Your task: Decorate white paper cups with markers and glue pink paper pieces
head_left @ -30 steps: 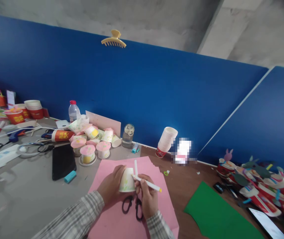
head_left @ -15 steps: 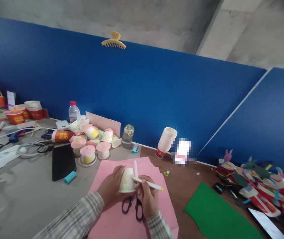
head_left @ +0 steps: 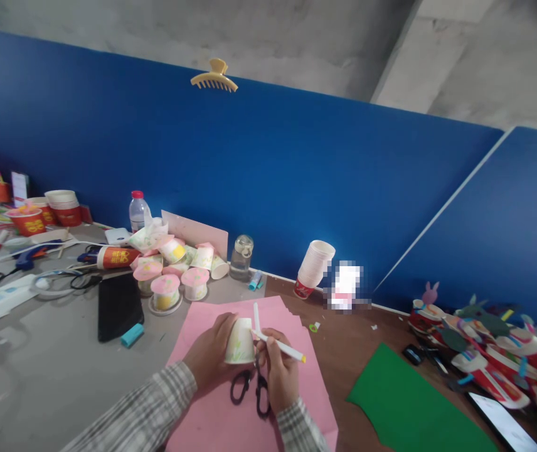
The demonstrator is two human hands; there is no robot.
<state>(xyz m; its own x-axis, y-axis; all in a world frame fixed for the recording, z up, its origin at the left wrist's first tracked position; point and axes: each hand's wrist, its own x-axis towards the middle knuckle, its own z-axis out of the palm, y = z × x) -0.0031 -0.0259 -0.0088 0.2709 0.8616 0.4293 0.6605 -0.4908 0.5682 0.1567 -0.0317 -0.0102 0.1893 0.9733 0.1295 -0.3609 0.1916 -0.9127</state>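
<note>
My left hand (head_left: 211,351) is wrapped round the left side of a white paper cup (head_left: 241,342) with a green leaf print, which is upside down over a pink sheet (head_left: 202,427). In my right hand (head_left: 281,376) is a white marker (head_left: 285,350) with a yellow end; its tip points at the cup's right side. A second white stick-like piece (head_left: 256,317), perhaps the marker's cap, stands out above the right fingers. Black-handled scissors (head_left: 263,397) lie between my hands, their blades partly hidden.
Decorated cups (head_left: 165,292) with pink tops, a glass bottle (head_left: 241,258) and a black phone (head_left: 120,306) are at the left. Stacked white cups (head_left: 315,267) stand behind. Green felt (head_left: 414,402) and a pile of red cup crafts (head_left: 508,358) lie right.
The marker has shifted very slightly, its yellow end a little left and down. Both hands keep almost the same place, and the cup has hardly moved.
</note>
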